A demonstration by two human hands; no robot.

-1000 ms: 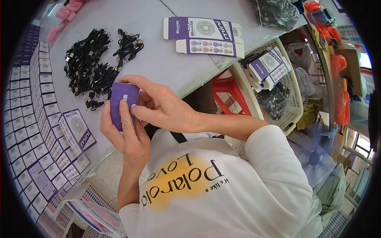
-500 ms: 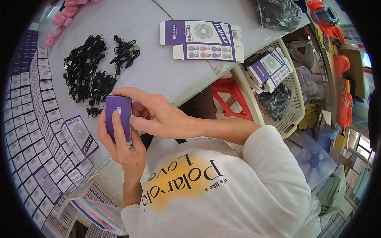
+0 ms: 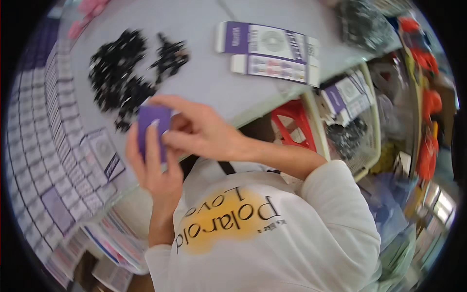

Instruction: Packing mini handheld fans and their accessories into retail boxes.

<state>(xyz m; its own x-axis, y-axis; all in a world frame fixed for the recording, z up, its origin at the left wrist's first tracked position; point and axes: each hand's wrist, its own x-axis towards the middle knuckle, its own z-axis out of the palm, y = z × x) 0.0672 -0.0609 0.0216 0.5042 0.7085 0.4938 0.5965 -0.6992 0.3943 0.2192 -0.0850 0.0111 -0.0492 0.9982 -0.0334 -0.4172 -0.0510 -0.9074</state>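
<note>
In front of my body, I hold a small purple box [image 3: 146, 127] between both hands. My left hand [image 3: 158, 177] is closed round it from below, its fingers lying along the purple face. Curled at the box's right side and upper edge, my right hand [image 3: 206, 130] grips it with the forefinger over the top and the thumb near the side. Just beyond the box lies a heap of black cables [image 3: 114, 73], with a smaller bunch of black cables [image 3: 169, 56] beside it. A flattened purple-and-white carton [image 3: 272, 44] lies farther right on the table.
Rows of packed boxes [image 3: 36, 141] fill the left side, with one larger fan-printed box [image 3: 104, 153] at their edge. A cream basket [image 3: 372, 131] at right holds folded cartons and black bags. Beside it stands a red stool [image 3: 296, 124]. A dark plastic bag [image 3: 365, 27] sits at the far corner.
The whole view has shifted and blurred, so the table things appear farther right. Both hands keep the same hold on the purple box.
</note>
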